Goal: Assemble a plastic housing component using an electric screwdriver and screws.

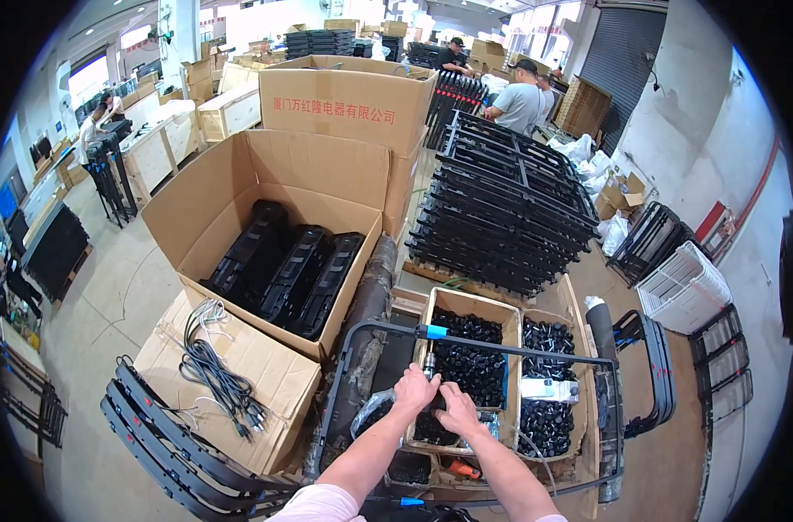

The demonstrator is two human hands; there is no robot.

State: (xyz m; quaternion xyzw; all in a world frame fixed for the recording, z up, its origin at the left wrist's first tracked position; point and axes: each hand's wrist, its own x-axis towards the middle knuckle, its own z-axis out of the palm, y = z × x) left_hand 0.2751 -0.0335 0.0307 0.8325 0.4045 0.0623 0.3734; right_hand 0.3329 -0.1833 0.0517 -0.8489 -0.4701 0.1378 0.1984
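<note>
My left hand and my right hand meet over the cardboard boxes of small parts, fingers curled in close together. Just beyond the left fingers a silver metal cylinder points up; my hand hides its lower end. Something small and dark lies between the two hands, too covered to name. Around both forearms runs a black rectangular metal frame, lying across the boxes, with blue tape on its far bar. Beyond my hands sits a box of black plastic parts.
Right of it, another box holds black fittings and a small white box. An orange-handled tool lies nearer me. At left, black cables rest on cardboard beside an open carton. Stacked black frames stand ahead; people work farther off.
</note>
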